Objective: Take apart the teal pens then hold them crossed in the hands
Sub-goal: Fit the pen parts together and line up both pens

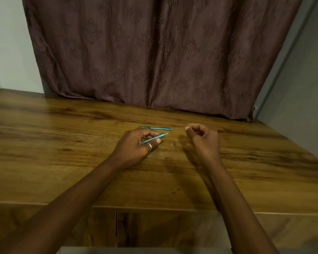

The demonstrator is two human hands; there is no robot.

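Two teal pens are in view on the wooden table (62, 153). One teal pen (155, 128) lies flat just beyond my hands, pointing left to right. My left hand (136, 145), with a ring on the thumb, grips the other teal pen (155, 138); its pale end points right, towards my right hand. My right hand (203, 139) hovers a short way to the right with fingers curled and fingertips pinched; whether it holds a small part I cannot tell. A tiny dark teal piece (174, 143) lies on the table between the hands.
A brown patterned curtain (154, 52) hangs behind the table's far edge. Pale walls stand at left and right. The table's front edge (154, 208) runs below my forearms, with a wooden panel beneath it.
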